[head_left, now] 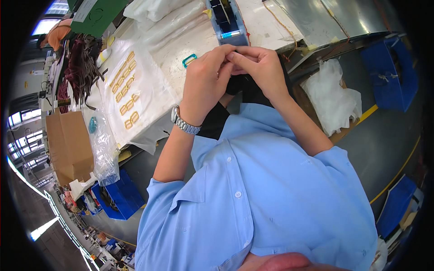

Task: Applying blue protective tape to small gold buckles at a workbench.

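Head view. Left hand [205, 81] and right hand [258, 67] meet fingertip to fingertip above the table edge [149, 144], fingers curled together around a small item (too hidden to identify; whether it is gripped cannot be told). A dark piece [239, 85] hangs just beneath both hands. A blue tape dispenser [228, 22] stands just beyond the fingertips; a teal rectangular ring [189, 60] lies beside the left hand. Gold buckles [125, 90] lie in rows on a clear plastic sheet [149, 97] to the left. A wristwatch [184, 123] circles the left wrist.
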